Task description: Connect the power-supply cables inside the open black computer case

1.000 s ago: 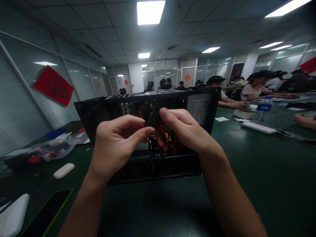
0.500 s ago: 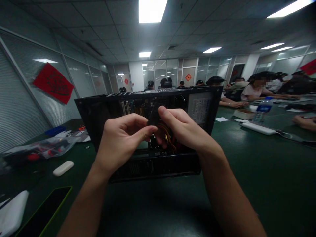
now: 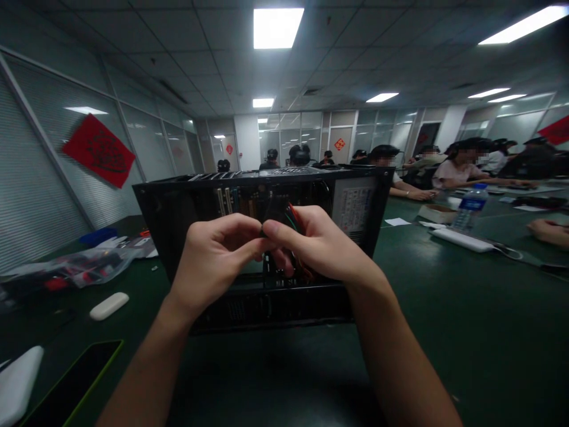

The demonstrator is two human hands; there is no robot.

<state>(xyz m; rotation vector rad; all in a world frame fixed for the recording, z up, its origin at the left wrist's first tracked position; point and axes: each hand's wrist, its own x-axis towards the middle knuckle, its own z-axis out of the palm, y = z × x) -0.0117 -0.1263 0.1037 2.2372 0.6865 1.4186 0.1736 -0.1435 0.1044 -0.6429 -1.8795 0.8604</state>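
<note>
An open black computer case [image 3: 178, 207] lies on its side on the green table [image 3: 466, 332], its inside facing me. Both my hands are raised in front of its opening. My left hand [image 3: 213, 261] is closed in a pinch, thumb and fingers meeting my right hand's thumb. My right hand [image 3: 320, 246] is closed around a bundle of red, yellow and green cables with a dark connector [image 3: 291, 219]. The connector's end is mostly hidden between the fingertips. Expansion slots [image 3: 224, 201] and a labelled power supply [image 3: 353, 207] show inside the case.
At the left lie a clear plastic bag of parts [image 3: 84, 267], a white oblong object [image 3: 109, 305], a dark phone [image 3: 66, 385] and a white pad [image 3: 18, 385]. A water bottle [image 3: 466, 207] and white power strip [image 3: 462, 240] stand at the right. Several people sit at tables behind.
My right thumb has come down from above the connector to meet my left fingertips, and the coloured cables now show above my right hand. The view shifted slightly.
</note>
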